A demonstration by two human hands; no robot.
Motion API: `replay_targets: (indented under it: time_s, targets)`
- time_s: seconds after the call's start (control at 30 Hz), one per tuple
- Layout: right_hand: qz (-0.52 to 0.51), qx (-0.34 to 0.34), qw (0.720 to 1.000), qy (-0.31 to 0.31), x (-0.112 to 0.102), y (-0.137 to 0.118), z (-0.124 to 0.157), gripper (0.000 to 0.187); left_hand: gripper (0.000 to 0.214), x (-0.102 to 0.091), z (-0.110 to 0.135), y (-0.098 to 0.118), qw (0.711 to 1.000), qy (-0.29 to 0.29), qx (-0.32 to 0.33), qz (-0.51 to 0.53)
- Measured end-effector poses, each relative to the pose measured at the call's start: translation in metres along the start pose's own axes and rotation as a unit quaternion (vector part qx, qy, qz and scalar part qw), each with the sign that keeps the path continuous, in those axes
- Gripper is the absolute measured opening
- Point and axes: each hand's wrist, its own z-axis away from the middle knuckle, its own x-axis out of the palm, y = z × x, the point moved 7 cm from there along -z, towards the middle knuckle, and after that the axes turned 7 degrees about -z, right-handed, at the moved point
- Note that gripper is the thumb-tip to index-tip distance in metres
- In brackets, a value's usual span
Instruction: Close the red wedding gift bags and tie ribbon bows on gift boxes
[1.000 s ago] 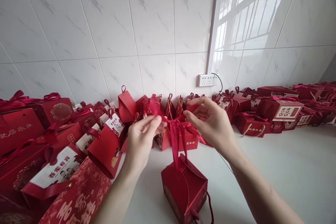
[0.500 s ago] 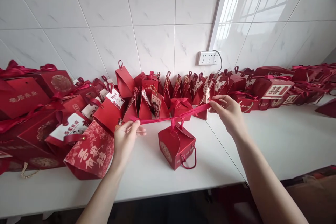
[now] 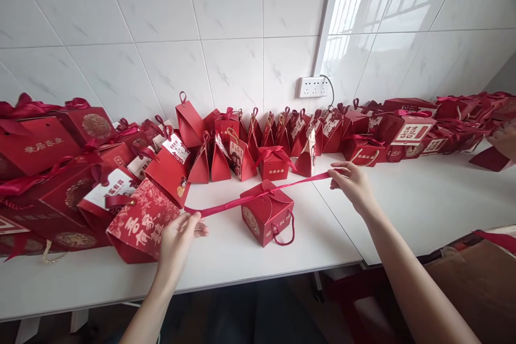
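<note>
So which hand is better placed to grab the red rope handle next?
Probably the right hand: the red rope handle, on the box between the hands, looks nearer to it than to the left hand. Both pinch the ribbon, though.

The white surface carries a red box between the left grip and the right grip. A patterned box sits just beside the left grip, pointed boxes stand beyond both, and a box pile, apparently resting directly there, lies past the right.
</note>
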Motion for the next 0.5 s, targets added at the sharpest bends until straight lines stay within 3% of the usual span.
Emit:
replay_targets:
  time_s: [0.17, 0.27, 0.37, 0.43, 0.5]
  targets:
    - [0.033, 0.013, 0.999, -0.018, -0.003, 0.016, -0.001, 0.037, 0.033, -0.005, 0.004, -0.015, 0.995, -0.035, -0.016, -0.089]
    - [0.085, 0.024, 0.996, -0.031, -0.007, 0.024, 0.003, 0.036, 0.037, -0.007, 0.006, -0.017, 0.967, -0.092, -0.031, -0.236]
    - [0.168, -0.022, 0.985, -0.030, -0.004, 0.009, 0.012, 0.036, 0.035, -0.014, 0.008, 0.012, 0.934, -0.021, 0.054, -0.354]
    - [0.212, -0.096, 0.970, -0.074, 0.015, -0.013, 0.021, 0.033, 0.033, -0.005, 0.014, 0.037, 0.930, 0.016, 0.137, -0.341]
    - [0.191, -0.136, 0.955, -0.179, 0.046, -0.029, 0.030, 0.038, 0.034, 0.022, 0.019, 0.048, 0.937, -0.051, 0.172, -0.299]
